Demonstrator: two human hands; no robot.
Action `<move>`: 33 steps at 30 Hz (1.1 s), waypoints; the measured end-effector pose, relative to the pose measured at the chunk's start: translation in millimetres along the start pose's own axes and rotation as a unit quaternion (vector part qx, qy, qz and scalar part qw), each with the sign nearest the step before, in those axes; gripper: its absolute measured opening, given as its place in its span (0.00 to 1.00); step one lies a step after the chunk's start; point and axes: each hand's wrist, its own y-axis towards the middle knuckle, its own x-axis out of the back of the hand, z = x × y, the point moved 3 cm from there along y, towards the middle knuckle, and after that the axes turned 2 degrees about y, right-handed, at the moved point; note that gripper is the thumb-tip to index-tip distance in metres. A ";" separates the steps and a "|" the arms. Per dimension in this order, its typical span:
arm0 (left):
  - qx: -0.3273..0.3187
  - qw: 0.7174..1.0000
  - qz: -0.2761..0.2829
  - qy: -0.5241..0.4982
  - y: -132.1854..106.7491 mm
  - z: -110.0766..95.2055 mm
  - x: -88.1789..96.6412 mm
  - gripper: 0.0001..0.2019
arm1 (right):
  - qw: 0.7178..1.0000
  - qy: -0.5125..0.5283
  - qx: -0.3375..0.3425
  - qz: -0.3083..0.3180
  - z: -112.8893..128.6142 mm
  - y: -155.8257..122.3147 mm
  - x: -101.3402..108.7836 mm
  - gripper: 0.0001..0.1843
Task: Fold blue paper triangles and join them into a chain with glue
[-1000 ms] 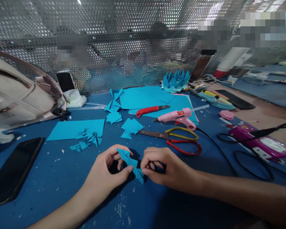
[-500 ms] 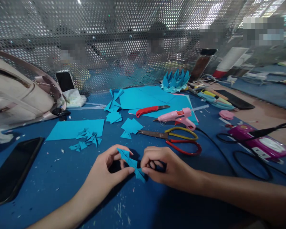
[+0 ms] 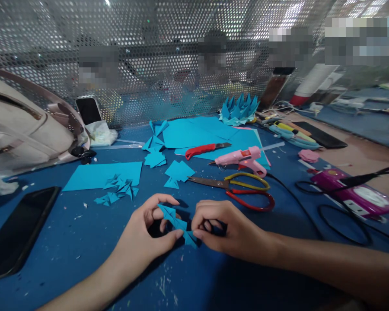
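Note:
A small folded piece of blue paper is held between both hands just above the blue table. My left hand pinches its upper left part with thumb and forefinger. My right hand pinches its lower right tip, the other fingers curled in. More folded blue pieces lie beyond my left hand, and others sit behind the held piece.
Red-and-yellow scissors, a pink glue gun and a red utility knife lie right of centre on blue paper sheets. A black phone lies at left, a beige bag behind it. A purple device with black cables sits right.
The folded paper has been pressed slightly shorter between the hands; my left forefinger has shifted a little upward. Otherwise the scene is unchanged.

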 end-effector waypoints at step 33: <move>0.028 1.000 0.000 0.005 -2.0 -1.8 -0.3 0.23 | 1.000 0.008 0.012 -0.001 -3.8 -1.1 -1.0 0.05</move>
